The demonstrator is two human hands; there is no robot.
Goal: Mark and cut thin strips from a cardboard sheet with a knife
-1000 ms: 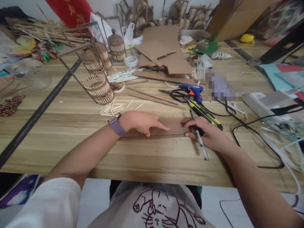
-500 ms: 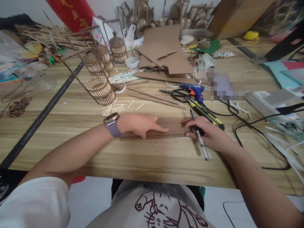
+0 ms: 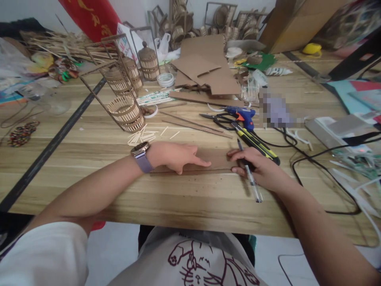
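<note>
Left hand [image 3: 181,157] palm-down on the cardboard strip [image 3: 220,159], index stretched toward the right hand [image 3: 262,169], thumb tip by the near edge. Not gripping, just lying on top. Forearm comes in low from the left, watch [image 3: 140,148] on wrist.

Right hand has the pen [image 3: 254,186] caught among its fingers (tip points away from the body, clear end toward it). Thumb and fingertips of that hand sit at the strip's right end; can't tell if they pinch it.

Strip lies flat on the wooden table [image 3: 178,210], near side, ahead of the torso. Utility knife [image 3: 256,144] just beyond the right hand, then scissors [image 3: 208,116] and blue glue gun [image 3: 244,115]. Short sticks [image 3: 139,137] scattered past the left wrist, slatted basket [image 3: 126,113] behind them.

Room: cardboard sheets [image 3: 205,55] toward the back, red banner [image 3: 91,18] at left, big box [image 3: 291,28] at right.
</note>
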